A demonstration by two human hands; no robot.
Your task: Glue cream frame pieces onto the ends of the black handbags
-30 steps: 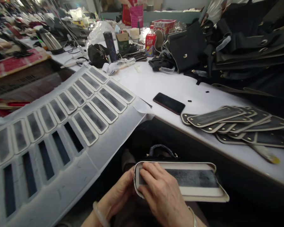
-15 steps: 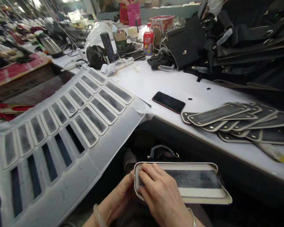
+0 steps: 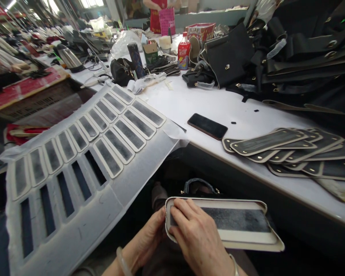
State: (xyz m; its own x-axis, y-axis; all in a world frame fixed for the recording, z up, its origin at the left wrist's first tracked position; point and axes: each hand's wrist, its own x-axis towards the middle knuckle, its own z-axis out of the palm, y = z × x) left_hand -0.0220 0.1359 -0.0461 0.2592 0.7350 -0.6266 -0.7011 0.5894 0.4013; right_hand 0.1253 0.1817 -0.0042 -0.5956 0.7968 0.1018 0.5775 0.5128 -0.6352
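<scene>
Cream-edged panel (image 3: 235,226): we are pinching it in our left hand (image 3: 145,245), right hand (image 3: 198,237) pressing flat; finished stack (image 3: 290,149) at desk (image 3: 189,103) edge, sheet (image 3: 83,153) half-emptied.

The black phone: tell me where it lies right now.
In the head view the black phone lies flat on the white table, mid-frame near its front edge, between the white sheet of padded strips and the fanned pile of dark panels.

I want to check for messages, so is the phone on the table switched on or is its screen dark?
Dark. The phone lies flat, screen up, on the white table, showing plain black.
</scene>
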